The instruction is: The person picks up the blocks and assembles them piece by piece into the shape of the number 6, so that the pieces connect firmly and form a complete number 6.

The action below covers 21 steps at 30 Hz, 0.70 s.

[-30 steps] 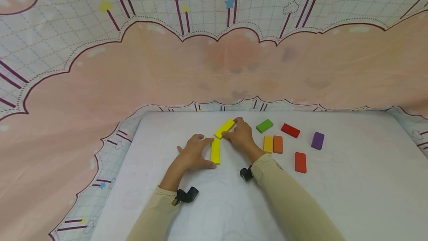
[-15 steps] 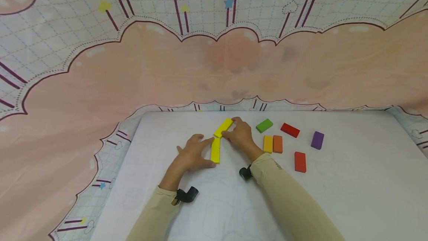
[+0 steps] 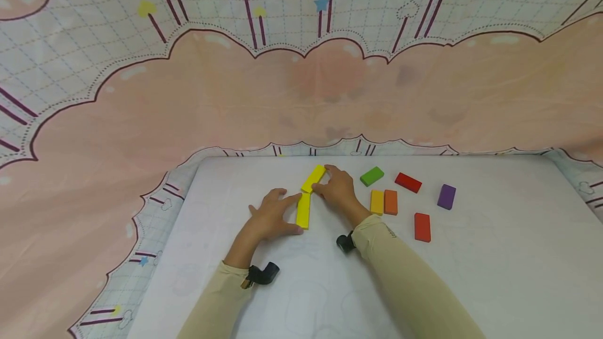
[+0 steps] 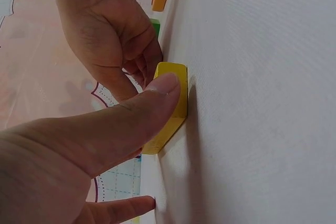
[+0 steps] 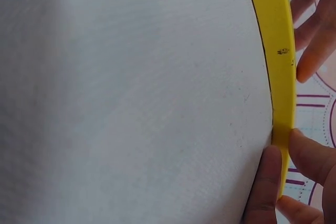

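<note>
Two yellow wooden blocks lie end to end on the white table in the head view. My left hand spans the nearer yellow block lengthwise, forefinger at its far end and thumb at its near end. The left wrist view shows the left thumb against that block's end face. My right hand pinches the farther yellow block between thumb and fingers. This block slants away to the right, its lower end right at the top of the nearer one.
Right of the hands lie a green block, an amber-yellow block, an orange block, two red blocks, one farther back and one nearer, and a purple block. A patterned cloth hangs behind the white table.
The farther yellow block has swung slightly at its top end toward the left, coming closer to line with the nearer one. My right fingers moved left with it; my left hand stays in place.
</note>
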Each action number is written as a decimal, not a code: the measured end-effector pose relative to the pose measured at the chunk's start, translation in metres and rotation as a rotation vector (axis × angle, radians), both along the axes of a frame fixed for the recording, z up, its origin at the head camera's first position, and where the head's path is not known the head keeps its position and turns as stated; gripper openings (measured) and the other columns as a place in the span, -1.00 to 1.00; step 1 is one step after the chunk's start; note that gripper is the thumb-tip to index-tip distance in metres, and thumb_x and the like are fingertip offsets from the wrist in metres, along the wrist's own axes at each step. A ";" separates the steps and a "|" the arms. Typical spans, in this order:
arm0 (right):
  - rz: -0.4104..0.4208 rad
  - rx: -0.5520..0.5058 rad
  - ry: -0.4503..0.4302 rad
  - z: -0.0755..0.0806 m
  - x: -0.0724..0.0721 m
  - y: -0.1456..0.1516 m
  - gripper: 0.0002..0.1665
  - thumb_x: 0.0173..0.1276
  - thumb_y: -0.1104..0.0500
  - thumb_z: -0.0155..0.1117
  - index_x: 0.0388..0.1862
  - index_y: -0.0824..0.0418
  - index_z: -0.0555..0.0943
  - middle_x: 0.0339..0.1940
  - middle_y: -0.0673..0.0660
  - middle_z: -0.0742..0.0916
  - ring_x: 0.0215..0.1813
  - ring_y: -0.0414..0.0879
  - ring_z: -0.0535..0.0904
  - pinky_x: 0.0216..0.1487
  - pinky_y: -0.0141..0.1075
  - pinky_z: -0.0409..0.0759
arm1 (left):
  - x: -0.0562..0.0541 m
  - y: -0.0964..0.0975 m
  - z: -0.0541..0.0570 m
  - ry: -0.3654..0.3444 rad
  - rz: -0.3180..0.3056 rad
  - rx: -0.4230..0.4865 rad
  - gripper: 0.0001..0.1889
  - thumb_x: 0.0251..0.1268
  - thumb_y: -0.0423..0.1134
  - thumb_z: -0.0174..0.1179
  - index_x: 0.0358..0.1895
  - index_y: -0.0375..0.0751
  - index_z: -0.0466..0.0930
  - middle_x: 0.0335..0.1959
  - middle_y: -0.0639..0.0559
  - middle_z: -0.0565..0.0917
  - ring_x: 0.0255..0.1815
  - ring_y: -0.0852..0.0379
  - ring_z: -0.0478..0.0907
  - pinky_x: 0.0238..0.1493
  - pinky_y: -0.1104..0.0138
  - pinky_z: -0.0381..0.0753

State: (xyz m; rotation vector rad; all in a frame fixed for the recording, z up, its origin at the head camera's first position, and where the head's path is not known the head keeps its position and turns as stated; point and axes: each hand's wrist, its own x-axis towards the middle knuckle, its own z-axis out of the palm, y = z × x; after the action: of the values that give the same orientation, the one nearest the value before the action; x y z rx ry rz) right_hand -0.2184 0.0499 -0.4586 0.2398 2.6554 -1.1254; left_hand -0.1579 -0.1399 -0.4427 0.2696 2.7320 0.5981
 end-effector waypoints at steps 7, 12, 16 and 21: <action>0.011 0.015 -0.004 0.000 -0.001 -0.002 -0.13 0.38 -0.03 0.41 0.60 0.06 0.31 0.35 0.28 0.62 0.44 0.21 0.44 0.54 0.10 0.33 | 0.000 0.000 -0.001 0.005 0.003 -0.007 -0.10 0.02 0.08 0.57 0.51 0.20 0.39 0.58 -0.20 0.25 0.62 -0.28 0.10 0.27 -0.66 -0.19; 0.023 0.016 0.004 0.001 0.001 -0.001 -0.13 0.38 -0.03 0.40 0.59 0.08 0.31 0.40 0.28 0.59 0.49 0.22 0.40 0.56 0.10 0.30 | 0.000 -0.001 -0.001 0.004 0.002 -0.019 -0.10 0.02 0.10 0.57 0.51 0.21 0.39 0.59 -0.19 0.24 0.62 -0.28 0.10 0.27 -0.66 -0.17; 0.040 0.001 0.005 0.003 0.002 0.002 -0.12 0.38 -0.05 0.40 0.60 0.07 0.30 0.34 0.28 0.62 0.42 0.19 0.48 0.55 0.08 0.32 | 0.000 0.000 0.000 -0.004 0.005 -0.020 -0.07 0.01 0.12 0.57 0.53 0.23 0.36 0.59 -0.18 0.24 0.62 -0.28 0.10 0.27 -0.66 -0.16; 0.059 -0.063 -0.062 0.006 0.002 0.011 -0.03 0.39 -0.13 0.36 0.67 -0.01 0.15 0.20 0.24 0.67 0.12 0.07 0.61 0.41 0.03 0.50 | -0.001 0.002 -0.001 0.030 0.012 -0.009 -0.14 0.13 0.18 0.46 0.53 0.18 0.36 0.58 -0.18 0.27 0.59 -0.28 0.17 0.36 -0.57 0.02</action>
State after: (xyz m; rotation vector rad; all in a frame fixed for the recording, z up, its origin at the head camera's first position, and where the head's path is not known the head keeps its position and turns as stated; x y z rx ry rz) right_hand -0.2167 0.0609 -0.4528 0.1806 2.5517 -1.1618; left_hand -0.1590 -0.1381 -0.4434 0.2625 2.7668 0.5894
